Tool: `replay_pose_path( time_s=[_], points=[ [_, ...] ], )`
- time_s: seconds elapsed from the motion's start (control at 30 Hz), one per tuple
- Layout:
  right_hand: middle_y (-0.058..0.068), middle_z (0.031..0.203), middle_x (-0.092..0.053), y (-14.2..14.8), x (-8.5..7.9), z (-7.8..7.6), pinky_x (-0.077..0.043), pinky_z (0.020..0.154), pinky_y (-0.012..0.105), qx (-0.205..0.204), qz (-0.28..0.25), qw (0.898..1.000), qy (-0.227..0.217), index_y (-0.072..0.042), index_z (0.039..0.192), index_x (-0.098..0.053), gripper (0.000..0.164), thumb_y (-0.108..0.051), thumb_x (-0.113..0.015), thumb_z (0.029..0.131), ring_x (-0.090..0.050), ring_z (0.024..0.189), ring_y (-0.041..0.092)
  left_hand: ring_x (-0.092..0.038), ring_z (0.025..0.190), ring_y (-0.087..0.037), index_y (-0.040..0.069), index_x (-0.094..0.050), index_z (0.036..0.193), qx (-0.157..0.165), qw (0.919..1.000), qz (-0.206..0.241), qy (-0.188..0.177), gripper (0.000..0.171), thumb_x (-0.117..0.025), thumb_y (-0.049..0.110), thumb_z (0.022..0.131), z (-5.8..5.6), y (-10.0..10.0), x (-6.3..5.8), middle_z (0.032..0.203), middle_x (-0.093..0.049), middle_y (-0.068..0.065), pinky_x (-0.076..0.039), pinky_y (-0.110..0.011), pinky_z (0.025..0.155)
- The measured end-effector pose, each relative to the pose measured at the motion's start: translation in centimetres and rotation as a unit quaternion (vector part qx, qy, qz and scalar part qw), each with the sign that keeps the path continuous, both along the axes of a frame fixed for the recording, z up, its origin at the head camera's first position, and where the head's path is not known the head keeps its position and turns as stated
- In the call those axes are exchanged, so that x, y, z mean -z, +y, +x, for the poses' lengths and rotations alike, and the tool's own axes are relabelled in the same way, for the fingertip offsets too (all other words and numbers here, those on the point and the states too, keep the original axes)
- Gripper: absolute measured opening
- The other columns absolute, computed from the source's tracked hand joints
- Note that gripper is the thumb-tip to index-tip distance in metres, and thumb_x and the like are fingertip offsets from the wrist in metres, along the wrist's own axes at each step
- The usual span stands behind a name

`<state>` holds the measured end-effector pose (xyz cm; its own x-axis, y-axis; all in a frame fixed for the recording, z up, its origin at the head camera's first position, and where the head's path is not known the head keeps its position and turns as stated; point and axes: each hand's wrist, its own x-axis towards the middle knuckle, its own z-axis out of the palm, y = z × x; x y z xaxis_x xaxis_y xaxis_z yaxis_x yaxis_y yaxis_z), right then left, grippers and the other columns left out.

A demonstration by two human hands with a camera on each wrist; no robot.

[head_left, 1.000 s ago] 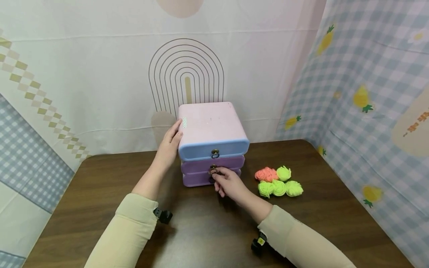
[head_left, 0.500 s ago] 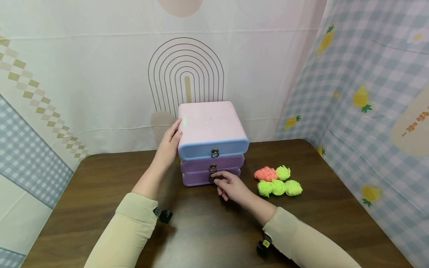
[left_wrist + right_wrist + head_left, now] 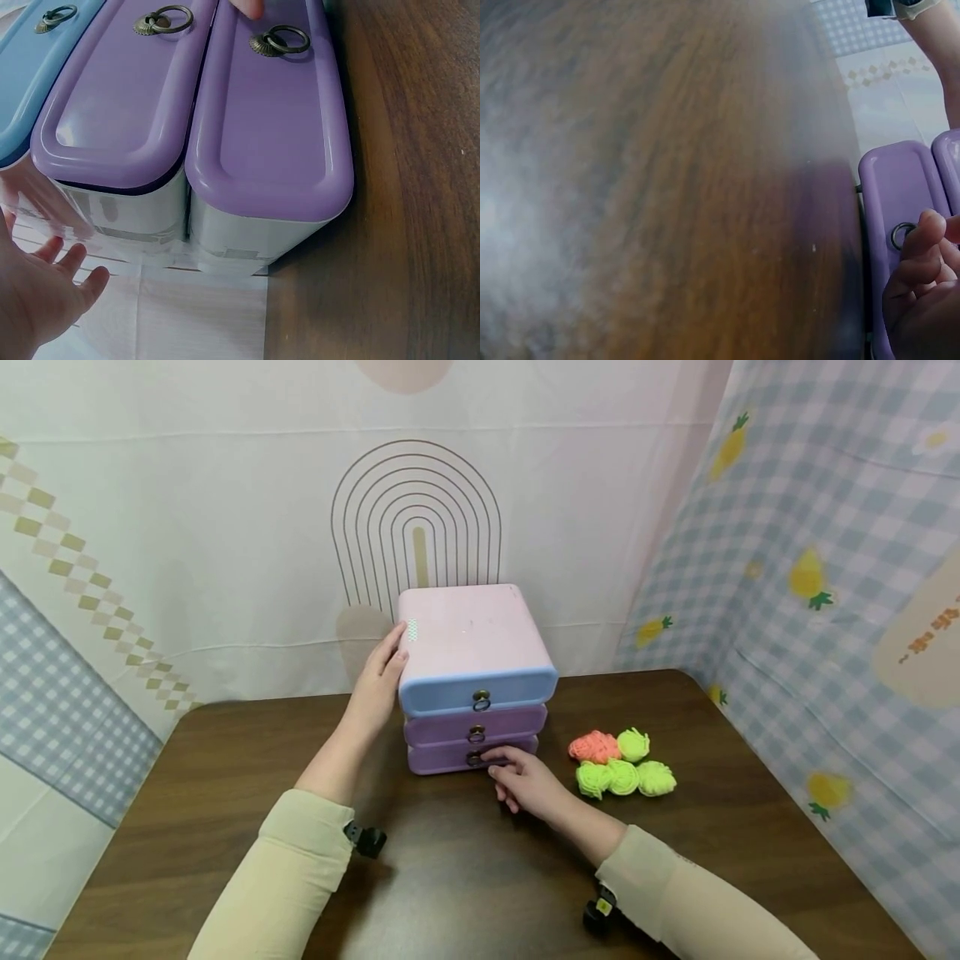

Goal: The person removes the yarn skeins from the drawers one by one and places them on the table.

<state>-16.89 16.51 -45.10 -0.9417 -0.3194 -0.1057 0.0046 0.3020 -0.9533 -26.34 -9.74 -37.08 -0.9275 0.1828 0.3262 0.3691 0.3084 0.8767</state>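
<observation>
Head view: a pale printed cloth (image 3: 225, 543) spans the back, and a blue-checked cloth (image 3: 795, 502) with pineapples hangs at the right. Before them spreads a dark brown wooden table (image 3: 465, 877). Two arms in pale sleeves (image 3: 288, 852) reach forward over it.

At the table's far middle, near the back cloth, stands a pink drawer unit (image 3: 472, 631) with a blue top drawer (image 3: 438, 695) above a purple middle drawer (image 3: 438, 728) and a purple bottom drawer (image 3: 438, 758).

The left hand (image 3: 375, 683) rests against the unit's left side, fingers loosely extended and gripping nothing. The right hand (image 3: 525, 782) is at the bottom drawer's front, index finger reaching out, other fingers bent, with nothing visibly in its grasp; whether the fingertip actually touches the purple face is hard to tell.

Right of the unit lie five small balls of yarn, one coral ball (image 3: 595, 747) and four lime balls (image 3: 622, 777), bunched together.

Smallest is the bronze ring pull (image 3: 265, 46) on the bottom drawer, just beside the right fingertip.
</observation>
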Motion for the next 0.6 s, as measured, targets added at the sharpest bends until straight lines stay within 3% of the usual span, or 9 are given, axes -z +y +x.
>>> replay_pose_path(
  time_s=[0.27,0.6],
  points=[
    [0.004,0.062,-0.055,-0.22,0.73,-0.04,-0.045,0.043,0.028,0.015,0.016,1.000,-0.019,-0.002,0.133,-0.055,0.034,-0.012,-0.054,0.100,-0.049,0.042,0.012,-0.023,0.147,-0.024,0.028,-0.032,0.157,-0.004,0.9999,0.009,0.007,0.057,-0.040,0.046,0.104,0.13,0.12,0.01,0.161,-0.026,-0.007,-0.019,-0.048,0.118],
    [0.004,0.065,-0.056,-0.62,0.85,-0.06,-0.037,0.041,0.024,0.005,-0.031,0.996,-0.083,-0.003,0.136,-0.049,0.036,-0.015,-0.050,0.103,-0.050,0.045,0.011,-0.022,0.147,-0.025,0.027,-0.032,0.157,-0.006,1.0000,0.007,-0.004,0.054,-0.039,0.040,0.105,0.48,0.11,-0.35,0.161,-0.025,-0.007,-0.018,-0.048,0.118]
  ],
)
